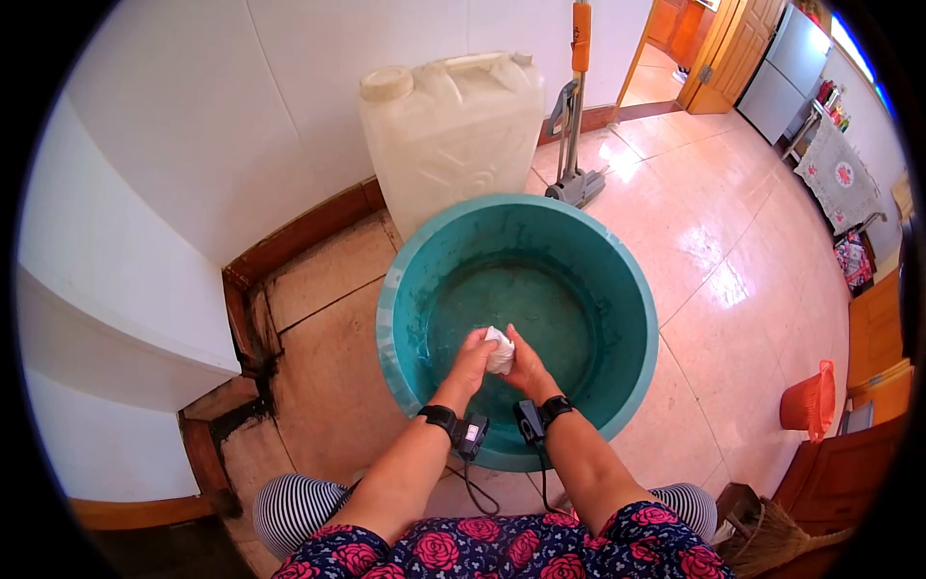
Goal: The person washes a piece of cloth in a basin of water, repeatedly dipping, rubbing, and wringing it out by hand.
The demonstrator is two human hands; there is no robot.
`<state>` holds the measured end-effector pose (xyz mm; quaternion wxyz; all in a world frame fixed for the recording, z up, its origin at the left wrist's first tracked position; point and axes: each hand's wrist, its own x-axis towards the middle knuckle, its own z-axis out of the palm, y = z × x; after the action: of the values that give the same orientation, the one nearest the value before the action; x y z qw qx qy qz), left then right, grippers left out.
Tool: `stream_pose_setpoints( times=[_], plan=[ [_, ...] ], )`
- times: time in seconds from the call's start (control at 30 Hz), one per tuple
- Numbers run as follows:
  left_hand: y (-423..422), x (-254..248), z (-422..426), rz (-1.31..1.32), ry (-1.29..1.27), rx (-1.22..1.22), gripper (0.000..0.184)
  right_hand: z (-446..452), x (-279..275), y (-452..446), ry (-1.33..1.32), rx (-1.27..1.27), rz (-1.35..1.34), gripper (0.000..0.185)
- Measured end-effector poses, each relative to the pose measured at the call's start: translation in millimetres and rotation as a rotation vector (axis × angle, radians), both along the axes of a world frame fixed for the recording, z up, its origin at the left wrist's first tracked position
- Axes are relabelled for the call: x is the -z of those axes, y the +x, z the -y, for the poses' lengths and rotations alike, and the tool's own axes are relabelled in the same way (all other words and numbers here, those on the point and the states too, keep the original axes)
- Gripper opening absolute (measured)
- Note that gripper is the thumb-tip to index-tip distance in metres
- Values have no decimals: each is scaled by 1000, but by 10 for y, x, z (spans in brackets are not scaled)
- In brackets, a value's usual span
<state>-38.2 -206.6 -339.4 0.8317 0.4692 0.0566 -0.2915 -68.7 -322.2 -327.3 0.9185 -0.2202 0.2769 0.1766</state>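
A crumpled white cloth-like bundle (500,351) is squeezed between my two hands, over the inside of a large green tub (394,333). My left hand (471,355) closes on the bundle from the left, and my right hand (524,359) presses it from the right. Both sets of fingers are partly hidden behind it. Some water seems to lie on the tub's floor. Each wrist wears a black strap with a small black box and a cable.
Behind the tub stands a whitish plastic jerrycan (453,130), beside a mop (577,183) with an orange grip. A red bin (806,403) is on the tiled floor at right. At lower right lies a broom (772,540). A white wall piece (125,328) rises at left.
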Motion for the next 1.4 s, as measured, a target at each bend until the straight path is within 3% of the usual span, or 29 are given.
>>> stream_pose_setpoints(
  times=[0.03, 0.13, 0.2, 0.3, 0.37, 0.47, 0.53, 0.57, 0.67, 0.8, 0.83, 0.93, 1.0, 1.13, 1.17, 1.3, 1.4],
  plan=[
    [-20, -33, 10, 106, 158, 10, 33, 31, 150, 23, -79, 47, 11, 30],
    [-43, -275, -65, -202, 323, 121, 42, 55, 382, 87, -324, 116, 78, 26],
    [-48, -363, -73, -379, 122, 27, 43, -54, 272, 122, -503, 63, 163, 22],
    [12, -205, -112, -509, -171, -54, 46, -442, -62, 106, -1457, 21, 391, 23],
    [61, 53, -175, -459, -393, -19, 42, -560, -199, 90, -1574, 60, 519, 24],
    [83, 186, -139, -257, -355, -13, 36, -576, -156, 109, -1645, 124, 573, 26],
    [47, 15, -82, -299, -274, -25, 35, -473, -170, 141, -1771, 187, 567, 24],
    [19, -96, -51, -321, -235, -30, 34, -435, -216, 126, -1760, 176, 381, 20],
    [-38, -201, 13, -228, -255, 18, 40, -277, -25, 243, -1869, 428, 360, 20],
    [25, -101, -10, -299, -329, -87, 52, -335, 108, 165, -1499, -26, 552, 29],
    [38, -213, -62, -342, -297, -178, 55, -443, 31, 140, -1194, -11, 519, 32],
    [94, -198, -154, -320, -237, -330, 61, -672, -76, 126, -1474, -89, 576, 32],
    [116, -126, -177, -269, -228, -346, 61, -705, -59, 107, -1465, -36, 563, 34],
    [39, -153, -96, -292, -247, -29, 49, -513, 110, 147, -1280, 84, 326, 38],
    [-3, -184, -40, -233, -138, -139, 40, -413, 211, 165, -1242, 114, 284, 39],
    [-3, 47, -71, -225, -13, 5, 31, -108, 295, 196, -1230, 209, 129, 39],
    [0, 124, -81, -130, 184, -15, 23, 2, 435, 192, -1243, 274, 209, 37]
  ],
)
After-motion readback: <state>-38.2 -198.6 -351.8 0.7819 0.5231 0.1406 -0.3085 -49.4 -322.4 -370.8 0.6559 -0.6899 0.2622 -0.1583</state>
